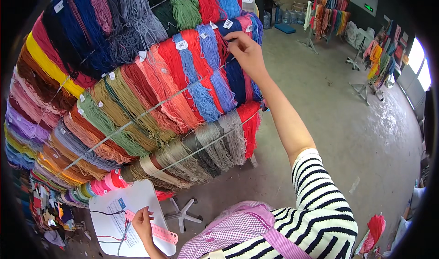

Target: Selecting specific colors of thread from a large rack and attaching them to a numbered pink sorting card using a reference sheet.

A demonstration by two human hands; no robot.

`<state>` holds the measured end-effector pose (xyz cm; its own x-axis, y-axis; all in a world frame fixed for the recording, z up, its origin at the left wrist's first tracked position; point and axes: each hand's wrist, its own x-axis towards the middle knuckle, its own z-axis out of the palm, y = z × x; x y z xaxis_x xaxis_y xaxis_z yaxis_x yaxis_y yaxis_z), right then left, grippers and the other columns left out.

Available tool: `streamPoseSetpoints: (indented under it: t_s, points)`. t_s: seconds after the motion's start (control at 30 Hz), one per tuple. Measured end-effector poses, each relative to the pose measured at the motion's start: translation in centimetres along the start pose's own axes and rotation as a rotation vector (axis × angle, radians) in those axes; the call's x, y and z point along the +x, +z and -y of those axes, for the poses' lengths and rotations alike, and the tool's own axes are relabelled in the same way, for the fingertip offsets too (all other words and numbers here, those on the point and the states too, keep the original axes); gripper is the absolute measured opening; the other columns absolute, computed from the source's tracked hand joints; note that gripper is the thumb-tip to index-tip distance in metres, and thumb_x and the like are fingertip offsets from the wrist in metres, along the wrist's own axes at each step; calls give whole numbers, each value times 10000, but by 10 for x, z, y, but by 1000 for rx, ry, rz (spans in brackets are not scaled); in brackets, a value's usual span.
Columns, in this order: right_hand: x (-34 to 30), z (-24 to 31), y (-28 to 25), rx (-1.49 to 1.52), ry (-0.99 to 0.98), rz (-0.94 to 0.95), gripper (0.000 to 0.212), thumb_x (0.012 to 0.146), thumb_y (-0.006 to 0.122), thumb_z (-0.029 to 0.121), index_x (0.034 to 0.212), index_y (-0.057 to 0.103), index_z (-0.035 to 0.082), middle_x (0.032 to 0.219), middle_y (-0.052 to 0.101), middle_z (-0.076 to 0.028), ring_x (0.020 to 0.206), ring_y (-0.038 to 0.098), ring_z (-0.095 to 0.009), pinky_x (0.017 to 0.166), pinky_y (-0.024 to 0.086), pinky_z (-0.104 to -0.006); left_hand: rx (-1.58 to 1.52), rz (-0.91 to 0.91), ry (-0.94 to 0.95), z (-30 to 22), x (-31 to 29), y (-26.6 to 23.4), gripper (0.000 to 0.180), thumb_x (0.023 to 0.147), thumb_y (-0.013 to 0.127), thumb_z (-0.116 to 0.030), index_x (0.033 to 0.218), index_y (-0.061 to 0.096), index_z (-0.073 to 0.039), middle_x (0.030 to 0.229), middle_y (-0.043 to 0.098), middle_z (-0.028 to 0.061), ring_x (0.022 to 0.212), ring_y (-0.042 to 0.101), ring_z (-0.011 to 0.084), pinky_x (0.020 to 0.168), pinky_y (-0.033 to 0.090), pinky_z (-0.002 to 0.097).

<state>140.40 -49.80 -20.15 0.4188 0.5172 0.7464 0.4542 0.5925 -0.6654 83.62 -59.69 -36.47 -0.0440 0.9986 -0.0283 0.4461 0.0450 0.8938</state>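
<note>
Dark-red thread (223, 46) is apparently pinched by the right hand (245, 53), at the far right of the hanging skeins (201, 101); probably light, limp and easily snagged, it is best taken near the top. Whether the pink strip (163, 234), near left, is gripped by the left hand (142, 223) cannot be told.

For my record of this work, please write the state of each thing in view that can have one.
Yarn skeins: hanging in tiers, several tagged
Right hand: raised to the yarn skeins, fingers bent, grip unclear
White board: partly covered
Pink strip: lying across the white board
Left hand: over the pink strip, fingers bent, grip unclear
Dark cord: curving across the white board
Apron: worn over the striped top
</note>
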Motion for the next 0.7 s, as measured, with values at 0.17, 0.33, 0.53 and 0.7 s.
streamPoseSetpoints:
  t_s: [0.17, 0.33, 0.53, 0.7]
  points:
    - [4, 4, 11, -289, -118, -58, 175, 797, 660, 69, 967, 678, 34, 653, 590, -59, 584, 564, -93, 538, 444, -264, -16, 21, 1, 1, 4, 3, 214, 931, 579, -127, 991, 669, 57, 766, 663, 103, 629, 604, 125, 548, 490, 233]
    - [7, 3, 15, -368, -109, -103, 156, 775, 671, 76, 919, 684, 18, 678, 619, -86, 575, 570, -125, 556, 463, -275, -29, 37, -8, 0, 6, 6, 214, 931, 579, -128, 988, 669, 57, 765, 661, 103, 627, 600, 125, 551, 491, 234]
    - [6, 0, 6, -269, -71, -78, 137, 736, 704, 84, 860, 695, 25, 741, 620, -67, 681, 588, -130, 611, 469, -260, -25, 42, -50, 7, 4, 7, 214, 934, 575, -128, 989, 669, 56, 767, 661, 100, 632, 598, 122, 555, 489, 231]
    - [7, -3, -16, -206, -86, -73, 101, 733, 705, 85, 816, 694, 29, 839, 628, -61, 799, 588, -133, 678, 465, -260, -35, 47, -45, 4, 6, 14, 218, 933, 575, -132, 994, 668, 55, 771, 663, 98, 630, 594, 124, 558, 482, 233]
